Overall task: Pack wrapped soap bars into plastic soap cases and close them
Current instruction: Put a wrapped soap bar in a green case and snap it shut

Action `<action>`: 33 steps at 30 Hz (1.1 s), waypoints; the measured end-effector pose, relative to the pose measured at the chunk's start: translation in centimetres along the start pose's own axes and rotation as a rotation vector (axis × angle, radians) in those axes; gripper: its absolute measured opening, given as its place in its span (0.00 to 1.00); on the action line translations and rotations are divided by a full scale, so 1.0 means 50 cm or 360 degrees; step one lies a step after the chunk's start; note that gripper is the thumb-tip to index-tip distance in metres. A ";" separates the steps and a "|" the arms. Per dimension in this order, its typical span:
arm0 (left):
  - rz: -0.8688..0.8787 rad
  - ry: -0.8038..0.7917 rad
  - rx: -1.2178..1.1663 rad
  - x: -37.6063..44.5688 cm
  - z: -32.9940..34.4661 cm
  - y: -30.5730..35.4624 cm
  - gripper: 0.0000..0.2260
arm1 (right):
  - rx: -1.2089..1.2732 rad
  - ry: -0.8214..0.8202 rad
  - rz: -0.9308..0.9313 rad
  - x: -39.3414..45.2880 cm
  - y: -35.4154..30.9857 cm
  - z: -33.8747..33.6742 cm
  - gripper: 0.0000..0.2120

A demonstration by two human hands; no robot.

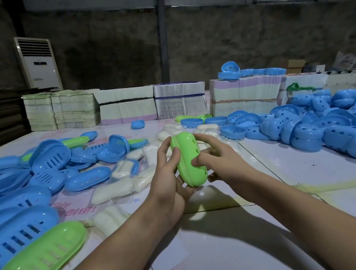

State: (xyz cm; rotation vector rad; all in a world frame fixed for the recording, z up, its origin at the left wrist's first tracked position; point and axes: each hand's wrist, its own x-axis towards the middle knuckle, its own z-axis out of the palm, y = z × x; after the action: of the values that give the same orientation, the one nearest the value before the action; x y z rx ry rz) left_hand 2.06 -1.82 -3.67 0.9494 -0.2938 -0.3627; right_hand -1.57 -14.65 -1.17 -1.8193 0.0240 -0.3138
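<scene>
- Holding a closed green soap case [187,159] above the table [293,178], both hands meet at the middle of the view.
- Left hand [166,173] cradles the case from below and the left, fingers curled up around its side.
- Right hand [216,154] grips the case from the right, thumb and fingertips pressing its seam.
- Wrapped soap bars [119,182] lie loose on the table just behind and left of the hands.
- Blue case halves [322,128] are heaped to the right; blue slotted halves [47,157] pile up on the left.
- Another green half [41,259] rests at the near left.
- Stacks of flat cartons [179,102] line the far edge of the table.
</scene>
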 end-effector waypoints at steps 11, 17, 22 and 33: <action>0.0007 -0.0106 0.0055 0.002 -0.006 0.010 0.11 | 0.0105 -0.0079 -0.0046 -0.002 0.003 -0.009 0.31; -0.0015 -0.0170 0.0011 -0.001 -0.002 0.015 0.12 | 0.0137 -0.0049 -0.0081 -0.002 0.005 -0.006 0.30; 0.0013 -0.0143 -0.0085 -0.005 0.007 0.010 0.13 | 0.0194 0.0030 -0.0102 0.000 0.011 0.001 0.32; 0.0000 -0.0132 -0.0064 -0.012 0.012 0.005 0.12 | 0.0212 -0.0092 0.0000 -0.004 0.006 -0.001 0.23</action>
State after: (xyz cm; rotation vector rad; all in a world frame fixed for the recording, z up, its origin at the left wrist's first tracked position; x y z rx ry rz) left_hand 1.30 -1.88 -3.17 0.8960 -0.3611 -0.4070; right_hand -1.73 -14.72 -1.47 -1.6953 -0.0367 -0.2569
